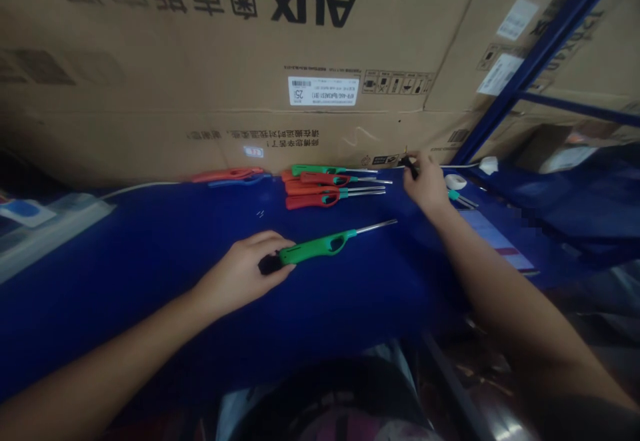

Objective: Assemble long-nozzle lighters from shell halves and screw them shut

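Note:
My left hand [245, 271] is closed round the black end of a green long-nosed lighter [320, 245], which lies on the blue tabletop [150, 261] with its metal tube pointing right. My right hand [427, 184] reaches to the back of the table, its fingers pinched on a small black object [411, 164] close to the cardboard wall. Just left of that hand lies a row of several red and green lighters [325, 187], side by side.
Large AUX cardboard boxes [250, 61] wall off the back. More red and blue lighters [230, 175] lie at the back left. A white-and-teal tool [456, 184] and a white cable sit right of my right hand. Blue shelving [550, 41] stands at the right.

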Available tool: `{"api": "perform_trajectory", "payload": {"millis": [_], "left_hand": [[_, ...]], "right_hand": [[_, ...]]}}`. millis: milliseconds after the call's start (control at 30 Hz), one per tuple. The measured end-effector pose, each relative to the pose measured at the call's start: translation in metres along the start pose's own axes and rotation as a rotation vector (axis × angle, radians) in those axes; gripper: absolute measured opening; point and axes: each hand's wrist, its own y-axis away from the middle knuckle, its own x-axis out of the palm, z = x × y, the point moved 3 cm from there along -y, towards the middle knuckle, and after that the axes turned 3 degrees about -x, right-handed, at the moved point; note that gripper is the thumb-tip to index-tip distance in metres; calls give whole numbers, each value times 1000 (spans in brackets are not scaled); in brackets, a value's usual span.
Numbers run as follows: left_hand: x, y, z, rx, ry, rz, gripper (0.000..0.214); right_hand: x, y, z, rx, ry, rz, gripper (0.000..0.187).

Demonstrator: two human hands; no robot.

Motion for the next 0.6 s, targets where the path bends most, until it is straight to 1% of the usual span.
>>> {"api": "perform_trajectory", "payload": {"millis": [67,100,133,200,267,300,367,433,533,600], "left_hand": [[2,0,0,-1,9,-4,24],[2,0,0,-5,10,-3,25],[3,0,0,-11,11,1,26],[5,0,1,-26,10,13,27],[6,1,2,-30,10,22,27],[6,1,2,-28,9,23,27],[6,2,3,-17,8,21,28],[7,2,3,-12,7,24,29],[7,2,3,-5,8,26,29],[7,2,2,10,8,31,28]], "right_hand": [[-2,-1,4,-26,-247,-99,47],[-2,0,7,-23,-406,-116,47],[0,3,12,-14,-568,-108,46],[5,12,28,-5,-846,-40,43],[3,25,49,-47,-1048,-17,37],[1,32,60,-68,-1112,-30,35],[-6,44,82,-118,-1165,-28,28],[-12,52,101,-153,-1262,-21,27],[-15,54,129,-176,-1397,74,28],[-13,53,148,-231,-1444,154,30]]}}
